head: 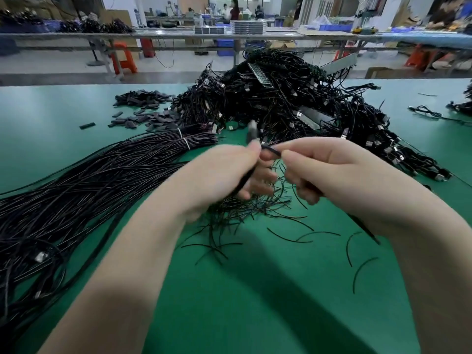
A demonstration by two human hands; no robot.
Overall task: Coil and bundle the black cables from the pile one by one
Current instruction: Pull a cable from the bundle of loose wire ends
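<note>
Head view, both bare forearms reach in over the green matte desk (281, 290). Left hand (224, 172) and right hand (329, 167) meet at centre frame, just above a scatter of short black twist-tie wires (255, 210) lying loose on the desk. Between them runs one thin black cable (270, 150): the left hand's fingers (255, 149) are curled and pinch it at the top, with a blurred grey plug end (252, 131) standing up just above that pinch, and a dark length of the same cable passes down behind the left palm. The right hand's fingers (287, 155) are curled and pinch the cable's other side; a black strand (365, 228) trails out below the right wrist toward the desk. Motion blur on both hands; the exact finger lie cannot be told. Behind the hands, a large tangled pile of black cables with silver USB plugs (293, 98) sits at desk centre and spreads to the right. To the left lies a long straight sheaf of black cables bound with white ties (102, 180), its tied end near the pile. Beyond it, a heap of small flat dark grey pieces (145, 106). Far behind, more workbenches (178, 37), blurred.
</note>
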